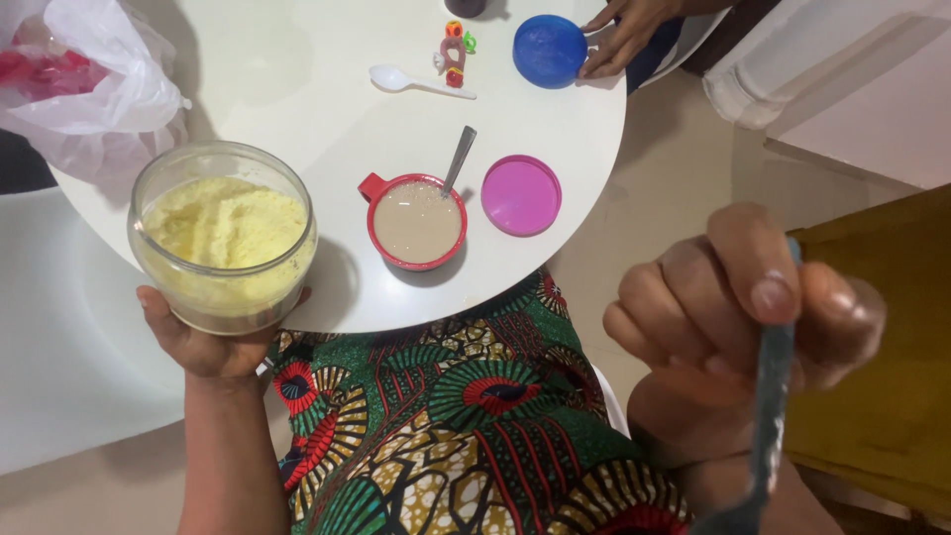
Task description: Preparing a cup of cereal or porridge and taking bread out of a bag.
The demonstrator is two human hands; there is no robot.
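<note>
My left hand (203,342) cups the bottom of an open clear jar (223,238) filled with pale yellow powder, held at the near edge of the round white table (297,109). My right hand (738,307) is raised close to the camera, fingers closed around the handle of a blue-grey spoon (771,396) that points downward. On the table ahead sits a red cup (416,221) of beige liquid with a metal spoon (459,159) standing in it. A pink round lid (521,195) lies just to its right.
Another person's hand (624,35) rests by a blue lid (550,50) at the far edge. A white plastic spoon (416,81), a small colourful toy (455,52) and a white plastic bag (79,79) lie on the table. My patterned skirt (446,426) is below.
</note>
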